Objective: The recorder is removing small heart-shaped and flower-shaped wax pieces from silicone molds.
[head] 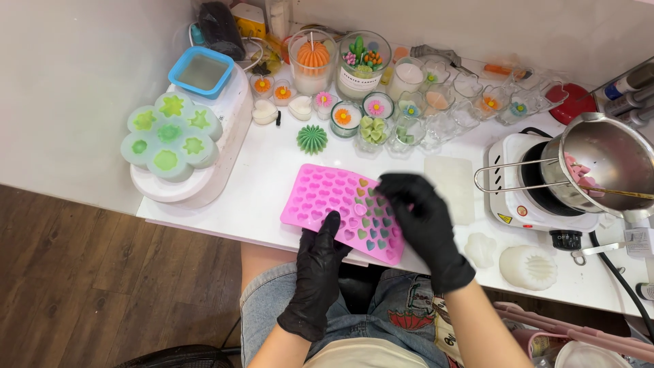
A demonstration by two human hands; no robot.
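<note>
Now, left hand (317, 272): black-gloved, fingers pointing to 12 o'clock, thumb pressing the near edge of the pink heart mould (340, 208), not clenched.
Right hand (419, 221): gloved, curled, fingertips pinched over the mould's 3 o'clock side.
Mould: flat on the white surface (272, 170), at its near edge.

One pink heart mould (340, 204), one green flower mould (170, 136) — one hotplate (524, 197); one pot (603, 160)
</note>
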